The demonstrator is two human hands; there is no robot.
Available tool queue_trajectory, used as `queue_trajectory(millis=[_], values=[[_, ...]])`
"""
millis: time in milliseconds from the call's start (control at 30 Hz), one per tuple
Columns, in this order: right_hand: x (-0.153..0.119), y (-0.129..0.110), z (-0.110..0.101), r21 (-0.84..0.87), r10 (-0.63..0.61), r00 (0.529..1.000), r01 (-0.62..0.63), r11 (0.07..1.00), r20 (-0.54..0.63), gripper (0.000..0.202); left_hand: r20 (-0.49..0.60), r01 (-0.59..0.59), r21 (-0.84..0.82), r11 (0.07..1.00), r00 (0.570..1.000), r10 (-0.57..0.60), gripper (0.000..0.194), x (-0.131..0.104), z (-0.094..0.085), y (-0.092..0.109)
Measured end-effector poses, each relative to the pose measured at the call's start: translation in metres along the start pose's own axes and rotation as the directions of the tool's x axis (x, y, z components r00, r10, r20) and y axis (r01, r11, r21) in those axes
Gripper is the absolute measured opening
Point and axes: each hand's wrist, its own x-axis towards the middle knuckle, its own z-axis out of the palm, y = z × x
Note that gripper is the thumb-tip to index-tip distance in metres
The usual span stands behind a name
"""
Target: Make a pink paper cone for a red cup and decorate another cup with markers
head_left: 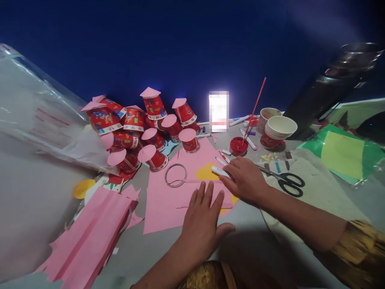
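Note:
My left hand [203, 218] lies flat on a folded strip of pink paper [189, 194], its fingers spread and its thumb out to the side. Just right of it, my right hand [248, 178] has its fingers curled around a white marker [220, 172], which pokes out to the left between thumb and fingers. Under the strip is a larger pink sheet [159, 208], with a piece of yellow paper [206, 171] partly covered. A grey ring [166, 176] rests on the sheet. Black-handled scissors [290, 182] lie right of my right hand.
Several red paper cups [154, 107] with pink paper tops are piled at the back left. A red paint pot [238, 147] holds a thin stick. Stacked paper cups [278, 130], a dark bottle [327, 86] and a lit phone [219, 110] stand behind. Cut pink paper [87, 233] lies left.

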Motion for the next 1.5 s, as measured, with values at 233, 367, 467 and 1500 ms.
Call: queue_trajectory(millis=[233, 367, 467, 1500], values=[[0.002, -0.004, -0.007, -0.095, 0.055, 0.989, -0.042, 0.995, 0.136, 0.02, 0.046, -0.283, -0.211, 0.936, 0.953, 0.299, 0.048, -0.007, -0.006, -0.022], [0.002, -0.007, -0.007, -0.144, 0.089, 0.981, -0.065, 0.987, 0.171, 0.02, -0.099, -0.331, -0.33, 0.884, 0.944, 0.316, 0.02, 0.001, -0.002, -0.018], [0.002, -0.008, -0.007, -0.167, 0.1, 0.977, -0.068, 0.984, 0.19, 0.02, -0.118, -0.302, -0.286, 0.909, 0.953, 0.28, 0.01, 0.013, 0.005, -0.01], [-0.002, -0.018, -0.016, 0.753, 0.278, 0.948, -0.296, 0.588, 0.155, 0.029, -0.163, 0.269, -0.724, 0.635, 0.827, -0.537, 0.029, -0.009, -0.035, -0.017]])
